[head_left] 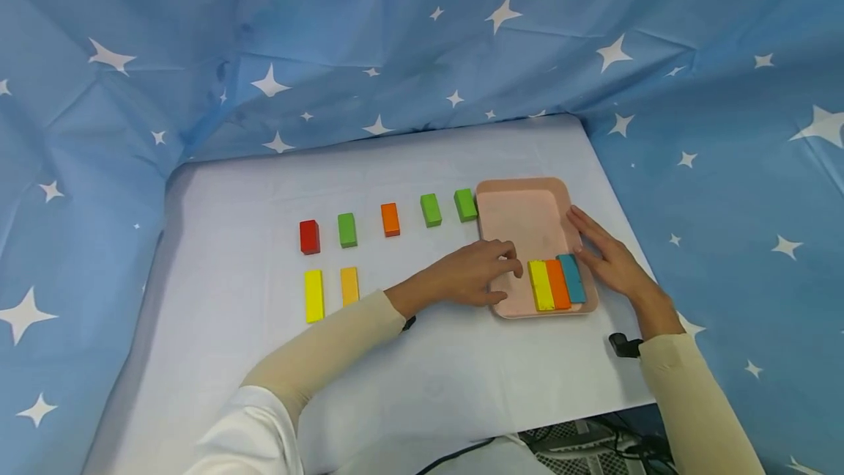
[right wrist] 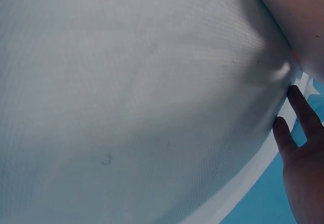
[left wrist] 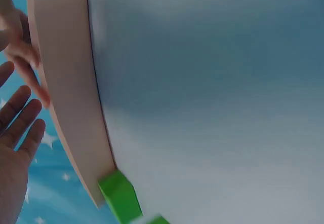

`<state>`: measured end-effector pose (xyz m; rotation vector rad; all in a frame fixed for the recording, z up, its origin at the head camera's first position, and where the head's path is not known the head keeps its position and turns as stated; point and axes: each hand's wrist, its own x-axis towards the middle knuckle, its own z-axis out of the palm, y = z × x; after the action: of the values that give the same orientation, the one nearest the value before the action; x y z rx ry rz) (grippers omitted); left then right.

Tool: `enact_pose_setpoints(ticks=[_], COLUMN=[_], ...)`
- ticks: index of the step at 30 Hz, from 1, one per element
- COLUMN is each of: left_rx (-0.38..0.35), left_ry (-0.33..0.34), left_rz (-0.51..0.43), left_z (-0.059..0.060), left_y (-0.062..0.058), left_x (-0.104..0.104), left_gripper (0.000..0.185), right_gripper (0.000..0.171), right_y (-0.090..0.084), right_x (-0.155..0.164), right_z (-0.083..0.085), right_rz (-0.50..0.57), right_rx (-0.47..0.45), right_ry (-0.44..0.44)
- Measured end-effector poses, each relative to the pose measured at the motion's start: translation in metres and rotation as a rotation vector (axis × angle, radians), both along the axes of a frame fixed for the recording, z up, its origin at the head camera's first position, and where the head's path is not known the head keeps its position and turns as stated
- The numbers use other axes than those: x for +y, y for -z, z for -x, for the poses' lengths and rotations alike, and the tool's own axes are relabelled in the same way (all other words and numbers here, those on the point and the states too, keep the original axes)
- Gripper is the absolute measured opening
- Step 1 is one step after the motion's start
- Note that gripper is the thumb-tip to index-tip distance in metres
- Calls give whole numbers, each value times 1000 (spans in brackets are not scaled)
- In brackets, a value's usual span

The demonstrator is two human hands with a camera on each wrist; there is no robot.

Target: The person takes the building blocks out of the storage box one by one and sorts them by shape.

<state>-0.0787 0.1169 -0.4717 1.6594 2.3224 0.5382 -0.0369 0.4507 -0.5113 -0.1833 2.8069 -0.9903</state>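
A pink tray (head_left: pixel 521 204) lies at the right of the table in the head view. Inside it, a yellow block (head_left: pixel 541 286), an orange block (head_left: pixel 557 284) and a blue block (head_left: pixel 571 278) sit side by side at the near right. My left hand (head_left: pixel 476 272) is over the tray's left side, fingers loosely bent and holding nothing, just left of the yellow block. My right hand (head_left: pixel 609 261) touches the tray's right rim with extended fingers. In the left wrist view, the left hand (left wrist: pixel 15 148) appears beside the tray wall (left wrist: pixel 66 72).
Left of the tray stand a red block (head_left: pixel 309 237), an orange block (head_left: pixel 390 220) and several green blocks (head_left: pixel 431 210) in a row. Nearer lie a long yellow block (head_left: pixel 314 296) and a yellow-orange block (head_left: pixel 349 285), partly behind the left forearm. Blue star-patterned cloth (head_left: pixel 395 42) surrounds the table.
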Motion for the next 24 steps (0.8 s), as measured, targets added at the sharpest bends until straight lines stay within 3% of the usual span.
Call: enact_pose_setpoints(ticks=[6,9,13,17,24], left_rx=[-3,-26,-4,39,49], left_ry=[-16,-36,-50,-76,-122], left_rz=[124,184,246,282,303], left_z=[-7,-11,-18,-24,-27], left_y=[-2,1,9,14,17], left_x=[37,54,71,81,83], left_gripper=[48,58,65,67,68], right_gripper=[68,67,67,68,68], right_y=[-2,-2,-1,-3,-4], right_x=[-2,-2,-1,-1,-1], right_z=[1,1,0,-1,-1], right_rz=[-4,-2,-2,9,11], right_rx=[2,5,19,26,9], right_ry=[-7,-4,-8,-14,-10])
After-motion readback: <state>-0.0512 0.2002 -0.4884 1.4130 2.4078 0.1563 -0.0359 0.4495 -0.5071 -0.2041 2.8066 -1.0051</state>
